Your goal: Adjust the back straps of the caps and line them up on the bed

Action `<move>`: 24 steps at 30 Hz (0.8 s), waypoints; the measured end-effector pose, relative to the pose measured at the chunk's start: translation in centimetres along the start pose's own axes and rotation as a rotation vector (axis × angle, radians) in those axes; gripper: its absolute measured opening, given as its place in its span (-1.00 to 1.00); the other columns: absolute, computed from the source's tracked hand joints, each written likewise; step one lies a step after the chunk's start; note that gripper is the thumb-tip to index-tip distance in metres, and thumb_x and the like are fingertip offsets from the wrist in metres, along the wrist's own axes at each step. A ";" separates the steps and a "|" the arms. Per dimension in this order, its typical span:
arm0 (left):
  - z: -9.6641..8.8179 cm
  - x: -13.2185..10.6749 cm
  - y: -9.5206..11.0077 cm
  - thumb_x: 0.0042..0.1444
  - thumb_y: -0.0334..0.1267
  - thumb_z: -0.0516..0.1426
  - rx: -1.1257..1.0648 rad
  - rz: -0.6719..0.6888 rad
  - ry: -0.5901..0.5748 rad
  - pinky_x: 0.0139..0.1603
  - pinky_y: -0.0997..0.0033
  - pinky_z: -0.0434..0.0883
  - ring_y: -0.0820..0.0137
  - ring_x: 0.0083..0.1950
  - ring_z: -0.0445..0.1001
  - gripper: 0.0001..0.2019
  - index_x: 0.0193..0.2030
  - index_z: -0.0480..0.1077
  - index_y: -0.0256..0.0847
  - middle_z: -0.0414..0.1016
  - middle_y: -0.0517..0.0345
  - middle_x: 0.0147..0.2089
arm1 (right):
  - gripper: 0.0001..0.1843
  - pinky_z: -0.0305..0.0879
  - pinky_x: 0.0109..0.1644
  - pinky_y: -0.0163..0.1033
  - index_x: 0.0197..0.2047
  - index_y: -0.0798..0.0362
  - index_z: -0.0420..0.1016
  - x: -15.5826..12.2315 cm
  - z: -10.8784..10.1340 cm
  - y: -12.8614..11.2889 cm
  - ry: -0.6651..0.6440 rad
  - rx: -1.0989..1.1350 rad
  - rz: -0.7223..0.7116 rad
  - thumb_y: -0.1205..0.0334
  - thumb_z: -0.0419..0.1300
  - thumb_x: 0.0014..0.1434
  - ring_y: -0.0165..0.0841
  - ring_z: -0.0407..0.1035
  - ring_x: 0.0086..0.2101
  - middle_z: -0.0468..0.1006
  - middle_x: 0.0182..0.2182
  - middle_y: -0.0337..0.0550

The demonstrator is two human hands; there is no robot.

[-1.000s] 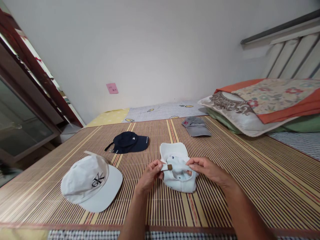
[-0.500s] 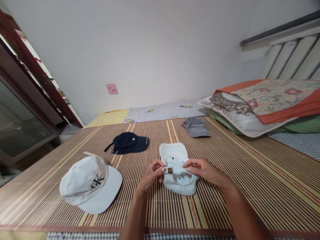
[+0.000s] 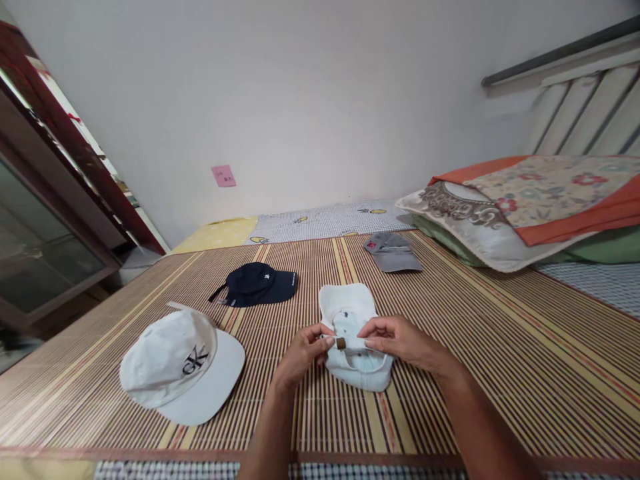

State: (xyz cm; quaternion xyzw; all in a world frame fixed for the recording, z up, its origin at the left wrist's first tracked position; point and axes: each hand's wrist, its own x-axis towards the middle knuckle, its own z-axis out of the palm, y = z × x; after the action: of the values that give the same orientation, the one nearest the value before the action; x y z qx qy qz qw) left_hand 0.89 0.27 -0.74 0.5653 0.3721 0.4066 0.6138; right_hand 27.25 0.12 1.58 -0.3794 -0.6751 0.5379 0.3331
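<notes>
A pale blue cap (image 3: 353, 313) lies on the striped bamboo mat (image 3: 500, 347) right in front of me, brim pointing away. Its back strap with a small brown buckle (image 3: 341, 343) is stretched between my hands. My left hand (image 3: 303, 355) pinches the strap's left end beside the buckle. My right hand (image 3: 400, 341) pinches the strap on the right side, fingers closed over it. Both forearms reach in from the bottom edge.
A white cap with black letters (image 3: 180, 363) lies at the left. A navy cap (image 3: 256, 284) and a grey cap (image 3: 393, 252) lie farther back. Stacked pillows (image 3: 520, 210) fill the right side by a headboard. A glass-fronted cabinet (image 3: 45, 220) stands left, off the bed.
My right hand has slid leftwards along the strap towards the buckle, and the two hands are closer together. The cap itself has barely shifted.
</notes>
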 end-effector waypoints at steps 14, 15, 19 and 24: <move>0.4 0.0 -0.1 -0.03 0.11 0.44 -0.014 -0.018 -0.006 -0.44 0.48 0.12 0.54 -0.50 0.19 -0.53 -0.23 0.52 -0.26 0.32 0.31 -0.50 | -0.76 0.27 -0.29 -0.20 -0.31 0.04 0.59 0.3 0.6 0.0 0.033 -0.027 0.001 0.03 0.33 0.18 -0.31 0.44 -0.43 0.58 -0.48 -0.20; 0.3 0.1 -0.2 -0.01 0.11 0.43 -0.015 -0.016 -0.004 -0.44 0.48 0.11 0.54 -0.50 0.17 -0.54 -0.23 0.52 -0.26 0.30 0.32 -0.51 | -0.76 0.27 -0.29 -0.21 -0.31 0.05 0.59 0.3 0.6 0.1 0.028 -0.023 0.002 0.03 0.33 0.18 -0.31 0.44 -0.43 0.58 -0.48 -0.20; 0.3 0.0 -0.3 0.02 0.11 0.41 -0.019 -0.007 -0.003 -0.43 0.47 0.12 0.54 -0.50 0.18 -0.55 -0.22 0.52 -0.26 0.32 0.31 -0.48 | -0.76 0.26 -0.30 -0.22 -0.30 0.06 0.58 0.4 0.6 0.3 0.023 -0.002 -0.001 0.03 0.34 0.18 -0.32 0.44 -0.43 0.57 -0.48 -0.20; 0.2 0.2 -0.4 0.04 0.14 0.40 -0.011 0.009 0.005 -0.41 0.46 0.14 0.52 -0.49 0.22 -0.54 -0.22 0.54 -0.26 0.35 0.27 -0.47 | -0.68 0.24 -0.31 -0.23 -0.26 0.05 0.61 0.4 0.2 0.4 0.081 -0.031 -0.020 -0.06 0.35 0.19 -0.31 0.43 -0.40 0.58 -0.43 -0.20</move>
State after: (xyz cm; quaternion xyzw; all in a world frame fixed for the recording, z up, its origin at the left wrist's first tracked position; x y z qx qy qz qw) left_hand 1.15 0.32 -1.11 0.5625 0.3689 0.4129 0.6141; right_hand 26.97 0.44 1.18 -0.3994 -0.6729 0.5082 0.3596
